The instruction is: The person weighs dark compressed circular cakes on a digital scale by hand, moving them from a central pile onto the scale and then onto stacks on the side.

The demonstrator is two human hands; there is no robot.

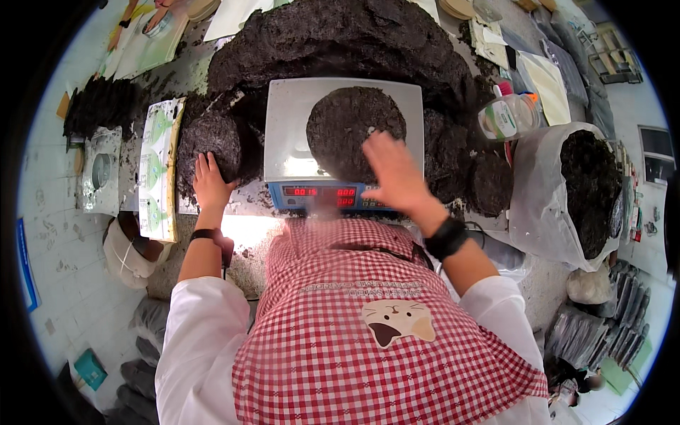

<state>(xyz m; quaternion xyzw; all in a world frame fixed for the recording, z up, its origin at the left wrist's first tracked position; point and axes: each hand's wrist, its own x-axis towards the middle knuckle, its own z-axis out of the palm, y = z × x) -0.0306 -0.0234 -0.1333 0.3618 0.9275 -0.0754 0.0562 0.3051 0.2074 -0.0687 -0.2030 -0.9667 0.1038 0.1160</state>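
Note:
A round dark, crumbly cake (350,124) lies on the steel pan of a blue electronic scale (280,124) with a lit red display. My right hand (393,173), slightly blurred, has its fingers spread at the cake's lower right edge; I cannot tell whether they touch it. My left hand (212,184) rests open, fingertips on another dark round lump (216,138) left of the scale. A large dark mound (340,39) is behind the scale, and more dark lumps (489,180) sit to its right.
Paper packets (157,170) stand at my left, near a metal mould (100,170). At right are a clear jar (510,113) and a plastic sack of dark material (535,191). Another person's hands (156,14) show at the far upper left.

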